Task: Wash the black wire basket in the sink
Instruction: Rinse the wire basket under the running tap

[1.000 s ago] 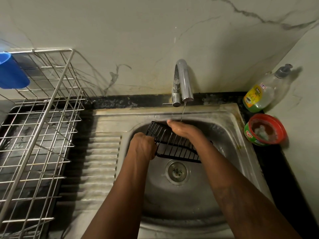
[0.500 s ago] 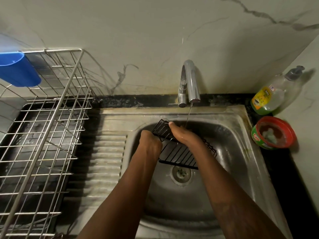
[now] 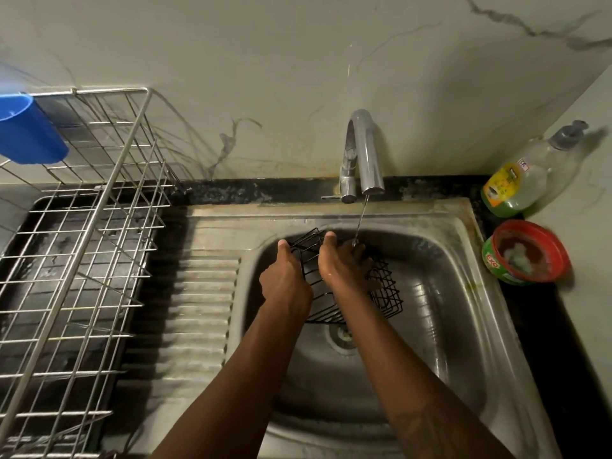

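Two hands below the tap (image 3: 364, 154): left hand (image 3: 284, 276) grips the black wire basket (image 3: 385, 293) steady in the trickle, right hand (image 3: 344, 266) on top, probably scrubbing, curl unclear.

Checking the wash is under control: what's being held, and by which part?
The black wire basket: the left hand has its grip on its left end. The right hand lies on its far rim; whether it grips cannot be told.

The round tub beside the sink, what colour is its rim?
The tub has a red rim, clear in the head view.
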A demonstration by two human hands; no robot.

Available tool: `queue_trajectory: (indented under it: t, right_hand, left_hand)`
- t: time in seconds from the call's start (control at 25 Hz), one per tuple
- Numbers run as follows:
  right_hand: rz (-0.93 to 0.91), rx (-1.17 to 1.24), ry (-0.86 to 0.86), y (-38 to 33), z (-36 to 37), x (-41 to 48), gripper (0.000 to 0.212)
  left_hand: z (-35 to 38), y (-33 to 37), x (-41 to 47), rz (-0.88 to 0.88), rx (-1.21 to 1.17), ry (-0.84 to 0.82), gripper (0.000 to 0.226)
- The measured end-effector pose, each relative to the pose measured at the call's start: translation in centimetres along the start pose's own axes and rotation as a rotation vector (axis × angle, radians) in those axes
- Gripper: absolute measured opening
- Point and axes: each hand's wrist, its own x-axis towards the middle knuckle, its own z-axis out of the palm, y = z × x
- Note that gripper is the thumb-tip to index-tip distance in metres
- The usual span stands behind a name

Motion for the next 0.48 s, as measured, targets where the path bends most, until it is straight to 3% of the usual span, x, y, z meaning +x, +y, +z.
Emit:
queue_trajectory:
  t: [0.08, 0.16, 0.24, 0.32, 0.4, 0.48]
  right_hand:
    - [0.070, 0.032, 0.034, -0.2, -0.6, 0.9, 0.077]
    - [0.161, 0.060, 0.057, 1.4, -2.0, 3.7, 0.068]
    - [0.242, 0.127, 0.062, 2.5, -2.6, 6.6, 0.068]
    - [0.210, 0.173, 0.047, 2.4, -1.4, 8.7, 0.071]
    - [0.155, 0.129, 0.027, -0.1, -1.2, 4.5, 0.088]
    - [-0.040, 0.111, 0.005, -1.6, -1.4, -0.4, 0.084]
  left_hand:
    - [-0.2, 0.0, 0.3, 0.024, 0.014, 0.047, 0.062]
    - [-0.2, 0.3, -0.4, -0.089, -0.039, 0.110, 0.074]
    - [0.5, 0.3, -0.6, -0.062, -0.050, 0.124, 0.072]
    - [1.1, 0.2, -0.7, -0.003, 0.005, 0.099, 0.069]
    - [1.3, 0.2, -0.4, -0.029, -0.027, 0.135, 0.076]
    - [0.9, -0.1, 0.1, -0.064, -0.029, 0.178, 0.082]
